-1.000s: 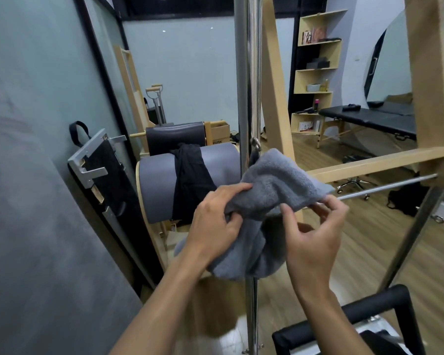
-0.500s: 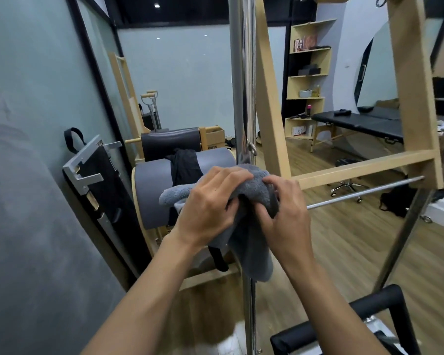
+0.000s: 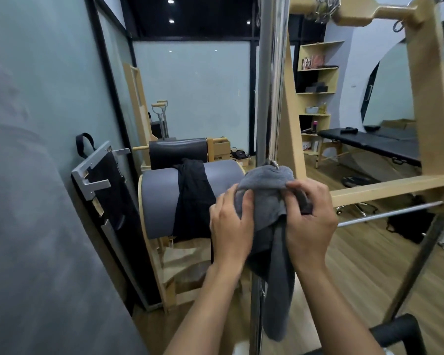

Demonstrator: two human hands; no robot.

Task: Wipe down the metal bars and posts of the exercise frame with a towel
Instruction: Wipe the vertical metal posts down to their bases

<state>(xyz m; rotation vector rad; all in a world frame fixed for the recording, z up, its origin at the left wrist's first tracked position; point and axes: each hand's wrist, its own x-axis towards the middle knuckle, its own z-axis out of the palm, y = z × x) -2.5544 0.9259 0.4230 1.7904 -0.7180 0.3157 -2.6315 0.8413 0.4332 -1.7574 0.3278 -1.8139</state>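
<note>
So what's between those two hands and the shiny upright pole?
The grey towel, bunched around the metal post. The left hand and right hand grip it from either side, as far as the head view shows.

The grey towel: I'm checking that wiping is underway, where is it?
Head view, centre: the grey towel is bunched on the vertical chrome post, gripped by the left hand and right hand.
</note>
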